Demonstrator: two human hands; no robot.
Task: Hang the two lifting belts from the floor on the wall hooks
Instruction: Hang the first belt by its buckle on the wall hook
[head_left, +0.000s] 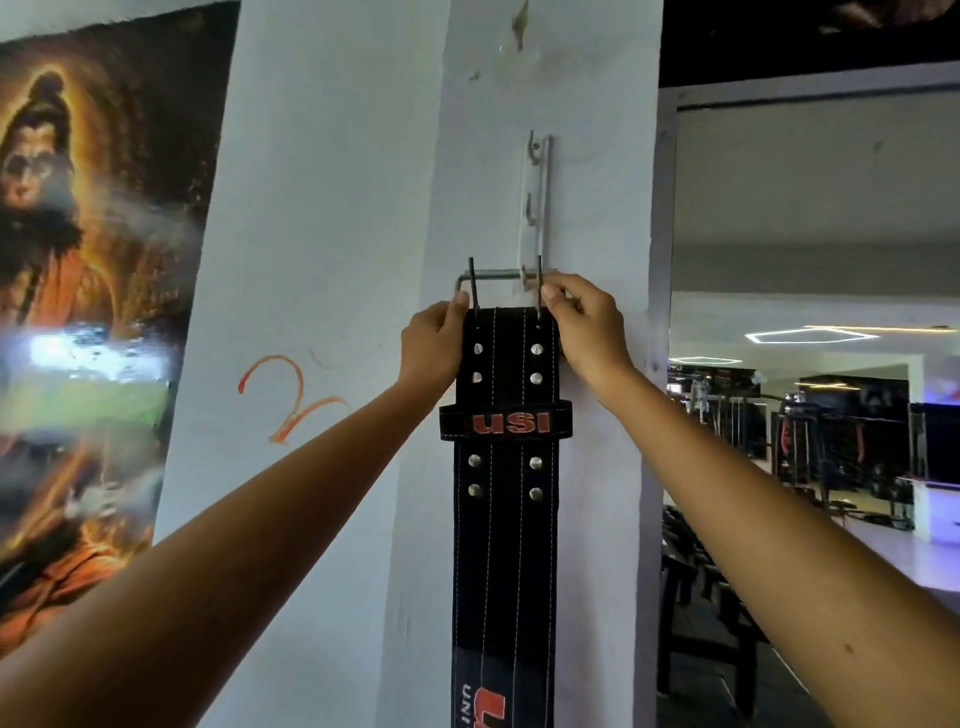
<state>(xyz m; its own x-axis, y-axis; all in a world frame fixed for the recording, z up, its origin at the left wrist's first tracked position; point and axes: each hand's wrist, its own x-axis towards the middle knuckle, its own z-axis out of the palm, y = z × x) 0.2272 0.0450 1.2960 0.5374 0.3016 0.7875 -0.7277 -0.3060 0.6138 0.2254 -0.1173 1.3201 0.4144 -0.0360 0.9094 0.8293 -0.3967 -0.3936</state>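
Left hand (434, 345) and right hand (584, 322) pinch lifting belt (506, 467) buckle (498, 283) at lowest hook (525, 278). Risk: bar misses hook, belt drops.

Black lifting belt (506, 467) hangs vertical against the white wall (332, 208), running off frame at 6 o'clock. Red "USI" on its keeper loop (506, 423). Steel buckle (498, 278) at the belt's top, two dark prongs pointing to 12. Left hand (434, 345) pinches the buckle's 9 o'clock corner, right hand (587, 325) pinches the 3 o'clock side. Buckle bar sits at the lowest hook of the white hook rail (535, 202); can't tell if seated. Two upper hooks bare. Poster (98, 260) at 9, mirror (810, 312) at 3.
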